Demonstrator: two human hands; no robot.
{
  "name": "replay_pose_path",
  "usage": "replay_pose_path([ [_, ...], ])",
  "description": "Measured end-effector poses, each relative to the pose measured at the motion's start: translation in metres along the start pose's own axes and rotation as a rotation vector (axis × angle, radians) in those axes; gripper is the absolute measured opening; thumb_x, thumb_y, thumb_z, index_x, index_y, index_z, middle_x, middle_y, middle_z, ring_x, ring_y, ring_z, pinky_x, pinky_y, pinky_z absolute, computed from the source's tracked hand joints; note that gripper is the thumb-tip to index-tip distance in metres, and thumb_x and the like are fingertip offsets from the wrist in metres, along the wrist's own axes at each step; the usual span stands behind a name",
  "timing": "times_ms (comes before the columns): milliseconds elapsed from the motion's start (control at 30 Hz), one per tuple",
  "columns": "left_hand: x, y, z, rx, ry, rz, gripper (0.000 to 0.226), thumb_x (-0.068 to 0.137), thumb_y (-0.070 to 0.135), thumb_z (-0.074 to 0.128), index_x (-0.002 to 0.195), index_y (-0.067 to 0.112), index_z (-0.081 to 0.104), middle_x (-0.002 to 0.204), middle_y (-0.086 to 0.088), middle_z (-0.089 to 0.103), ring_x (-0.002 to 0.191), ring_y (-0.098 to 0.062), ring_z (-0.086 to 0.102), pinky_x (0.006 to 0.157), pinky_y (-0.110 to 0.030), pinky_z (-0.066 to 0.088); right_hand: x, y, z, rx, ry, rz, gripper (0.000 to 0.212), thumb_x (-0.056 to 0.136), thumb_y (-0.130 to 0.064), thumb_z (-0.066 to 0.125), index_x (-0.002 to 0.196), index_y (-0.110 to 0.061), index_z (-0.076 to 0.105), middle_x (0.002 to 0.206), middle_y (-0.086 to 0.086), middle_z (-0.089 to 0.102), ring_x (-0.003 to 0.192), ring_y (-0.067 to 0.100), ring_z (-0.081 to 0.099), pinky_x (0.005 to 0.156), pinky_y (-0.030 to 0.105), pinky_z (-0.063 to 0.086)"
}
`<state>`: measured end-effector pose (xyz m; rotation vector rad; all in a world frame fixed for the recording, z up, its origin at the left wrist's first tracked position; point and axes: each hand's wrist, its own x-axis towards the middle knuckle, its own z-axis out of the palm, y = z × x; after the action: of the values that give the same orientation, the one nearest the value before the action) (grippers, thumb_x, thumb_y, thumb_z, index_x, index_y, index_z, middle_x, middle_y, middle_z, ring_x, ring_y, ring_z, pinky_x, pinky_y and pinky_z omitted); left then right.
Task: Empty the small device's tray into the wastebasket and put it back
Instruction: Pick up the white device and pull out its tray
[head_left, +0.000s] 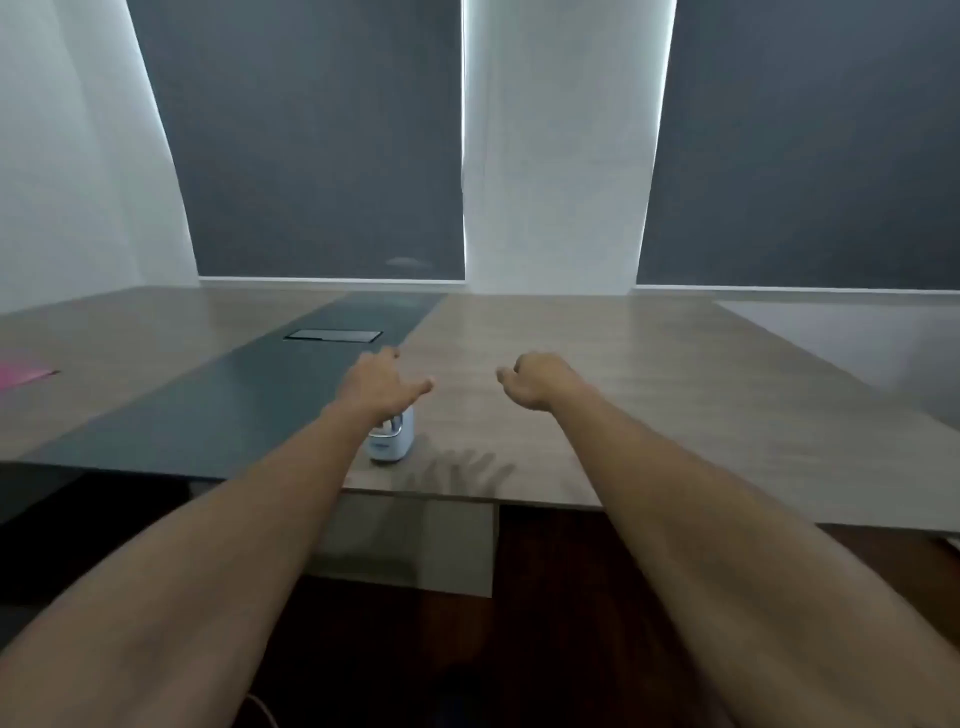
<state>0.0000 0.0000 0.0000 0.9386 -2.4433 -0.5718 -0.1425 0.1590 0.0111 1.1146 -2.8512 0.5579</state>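
Far left on the counter (571, 415) lies a pink sheet (21, 373), cut by the frame edge and well apart from everything else; it seems no part of the job. Next, a dark strip (208, 405) runs back across the wood top, with a closed cable hatch (334, 335) set flush in it. The left hand (382, 384) hangs above the counter, fingers loose and spread, grasping nothing; the wrist passes over the device and hides its upper part. The device (390, 436), small, pale blue-white with a metal-looking band, stands upright near the front edge, just right of the dark strip, probably set there for easy reach from a standing position. Its tray cannot be made out: hidden or too small to tell, so presumably not yet removed. The right hand (535, 379) is held at about the same height, well apart from the device, fingers curled loosely inward, palm empty. Both arms reach straight forward, which reads as a ready pose ahead of a first grasp rather than mid-carry. No wastebasket in view; under the counter only dark floor and a panel show. Judgement: task at its start, tray neither pulled nor emptied. Behind, two drawn grey blinds (322, 140) leave the room dim.
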Motion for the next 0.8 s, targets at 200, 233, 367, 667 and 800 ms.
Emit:
replay_pose_path([
  [200,-0.010,-0.035,0.036,-0.151,0.091,-0.130,0.072,0.071,0.047,0.077,0.134,0.027,0.048,0.130,-0.013,0.044,0.118,-0.034,0.053,0.094,-0.039,0.043,-0.004,-0.002,0.039,0.180,-0.071,0.019,0.055,0.101,-0.042,0.037,0.136,-0.005,0.057,0.141,0.019,0.056,0.129,0.035,0.052,0.103,0.040,0.043],
  [233,-0.010,-0.038,0.040,-0.161,0.117,-0.139,0.068,0.071,0.044,0.078,0.130,0.027,0.050,0.126,-0.013,0.045,0.113,-0.035,0.055,0.091,-0.038,0.044,-0.002,0.000,0.042,0.220,-0.056,0.015,0.053,0.100,-0.041,0.038,0.135,-0.006,0.058,0.140,0.018,0.057,0.128,0.035,0.052,0.103,0.040,0.044],
  [367,-0.005,-0.047,0.051,-0.216,0.182,-0.153,0.058,0.071,0.033,0.079,0.125,0.027,0.056,0.118,-0.016,0.052,0.105,-0.038,0.059,0.089,-0.038,0.047,0.009,0.007,0.056,0.346,-0.029,0.029,0.048,0.099,-0.040,0.042,0.129,-0.008,0.062,0.133,0.015,0.063,0.123,0.032,0.056,0.100,0.038,0.046],
  [667,0.022,-0.026,0.058,-0.879,0.113,-0.372,0.025,0.086,0.032,0.059,0.108,0.021,0.057,0.118,-0.009,0.061,0.096,-0.028,0.059,0.086,-0.050,0.057,0.020,0.009,0.058,0.777,-0.252,0.161,0.049,0.100,-0.040,0.042,0.121,-0.001,0.064,0.115,0.017,0.071,0.090,0.028,0.067,0.076,0.040,0.059],
  [800,0.028,0.001,0.068,-1.053,0.009,-0.420,0.023,0.091,0.034,0.050,0.109,0.021,0.057,0.102,-0.007,0.062,0.083,-0.025,0.059,0.068,-0.036,0.054,0.020,0.009,0.056,0.886,-0.356,0.234,0.065,0.096,-0.055,0.041,0.121,0.001,0.063,0.112,0.018,0.071,0.083,0.031,0.070,0.072,0.039,0.061],
])
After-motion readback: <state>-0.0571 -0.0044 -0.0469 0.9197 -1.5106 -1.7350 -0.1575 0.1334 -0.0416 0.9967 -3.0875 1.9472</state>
